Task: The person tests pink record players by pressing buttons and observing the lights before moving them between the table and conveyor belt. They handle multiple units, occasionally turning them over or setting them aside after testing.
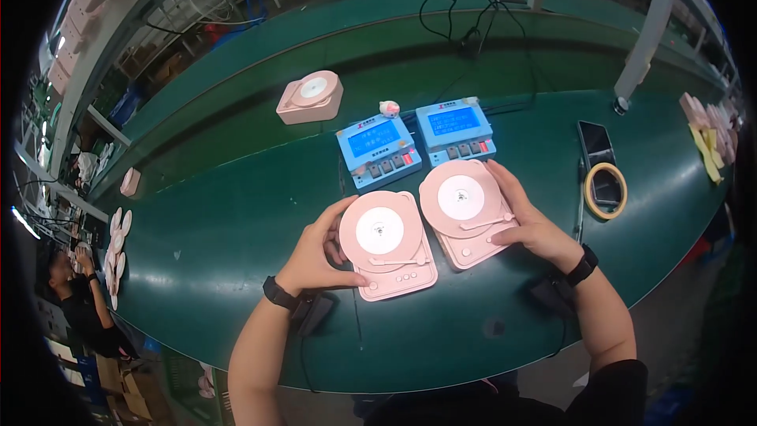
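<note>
Two pink toy record players stand side by side in front of me, each with a white-centred disc and a small tonearm. My left hand (315,256) wraps round the left edge of the left record player (410,225), its thumb by the lower left knob. Round the right side of the right record player (441,225) curls my right hand (528,221), thumb near the front buttons. Just beyond them sit two blue test boxes with lit screens, the left test box (369,167) and the right test box (435,159). A small round figure (389,109) rests on the left box.
Another pink record player (311,117) sits farther back on the green table (236,229). At right lie a phone (593,142) and a tape roll (622,203). Pink parts (116,256) line the left edge, where a person (83,308) works. A metal post (643,39) rises at back right.
</note>
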### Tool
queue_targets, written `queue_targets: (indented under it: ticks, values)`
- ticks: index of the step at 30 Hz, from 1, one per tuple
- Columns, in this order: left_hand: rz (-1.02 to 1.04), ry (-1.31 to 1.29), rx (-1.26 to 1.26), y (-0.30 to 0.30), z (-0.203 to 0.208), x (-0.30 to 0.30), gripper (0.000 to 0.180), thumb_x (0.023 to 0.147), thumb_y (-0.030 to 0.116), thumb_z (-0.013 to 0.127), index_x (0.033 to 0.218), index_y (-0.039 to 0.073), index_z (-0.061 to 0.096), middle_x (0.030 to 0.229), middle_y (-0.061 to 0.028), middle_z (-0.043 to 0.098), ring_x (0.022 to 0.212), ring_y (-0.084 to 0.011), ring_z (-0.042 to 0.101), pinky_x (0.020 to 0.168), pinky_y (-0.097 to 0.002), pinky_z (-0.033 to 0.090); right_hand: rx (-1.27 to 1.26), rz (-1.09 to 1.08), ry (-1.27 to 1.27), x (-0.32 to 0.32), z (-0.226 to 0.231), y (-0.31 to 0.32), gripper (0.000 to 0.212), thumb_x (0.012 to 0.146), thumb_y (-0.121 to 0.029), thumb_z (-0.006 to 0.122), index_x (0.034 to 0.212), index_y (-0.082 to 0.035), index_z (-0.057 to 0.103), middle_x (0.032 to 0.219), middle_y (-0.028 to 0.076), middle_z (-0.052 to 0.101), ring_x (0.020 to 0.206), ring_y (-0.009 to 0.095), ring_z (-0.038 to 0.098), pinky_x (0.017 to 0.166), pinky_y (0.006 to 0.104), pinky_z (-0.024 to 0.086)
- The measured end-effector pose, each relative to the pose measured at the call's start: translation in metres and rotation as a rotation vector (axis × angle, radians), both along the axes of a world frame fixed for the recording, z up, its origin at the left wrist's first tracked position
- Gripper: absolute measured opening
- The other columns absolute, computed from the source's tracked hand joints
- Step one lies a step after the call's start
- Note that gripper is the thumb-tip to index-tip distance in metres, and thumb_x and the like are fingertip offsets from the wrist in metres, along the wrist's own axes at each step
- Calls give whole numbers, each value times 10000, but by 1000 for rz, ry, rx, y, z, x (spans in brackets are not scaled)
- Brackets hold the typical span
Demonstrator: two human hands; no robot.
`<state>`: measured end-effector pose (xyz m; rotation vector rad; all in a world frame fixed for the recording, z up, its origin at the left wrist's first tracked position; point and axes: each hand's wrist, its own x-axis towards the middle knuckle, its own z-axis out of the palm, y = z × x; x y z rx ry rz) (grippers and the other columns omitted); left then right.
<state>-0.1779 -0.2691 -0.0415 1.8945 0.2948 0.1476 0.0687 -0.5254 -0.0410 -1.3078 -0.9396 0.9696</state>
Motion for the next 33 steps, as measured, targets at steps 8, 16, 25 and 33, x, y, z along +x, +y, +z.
queue_targets:
  ticks: [8, 16, 25, 33]
  values:
    - [-82, -197, -132, -3, -24, -4, 1109, 587, 178, 926, 1472, 43, 272, 1427, -98, 428, 1266, -165, 460, 1037, -352, 434, 23, -56, -128, -5, -12, -4, 1079, 573, -199, 667, 1522, -59, 173, 1535, 133, 268, 1435, 257, 242, 1179, 341, 167]
    - [15, -206, 137, -6, -10, -12, 1158, 493, 331, 930, 1448, 58, 334, 834, -30, 576, 701, -113, 565, 623, -244, 477, 44, -73, -85, -17, -9, 4, 1038, 601, -269, 679, 1508, -47, 227, 1495, 153, 339, 1382, 273, 345, 1149, 358, 253]
    - [-8, -192, 210, -3, -8, -15, 1132, 493, 360, 921, 1426, 60, 354, 809, -57, 581, 691, -137, 589, 605, -256, 485, 41, -85, -128, -33, 1, 1, 1016, 664, -327, 699, 1506, -20, 219, 1487, 153, 346, 1370, 273, 358, 1137, 352, 263]
    - [-2, -329, 231, 1, -16, -12, 1100, 561, 322, 908, 1453, 64, 318, 1141, -83, 642, 800, -171, 630, 665, -291, 520, 255, -65, -1052, -25, 9, -5, 347, 653, -222, 730, 981, -113, 709, 1404, 203, 440, 1303, 339, 436, 1073, 490, 330]
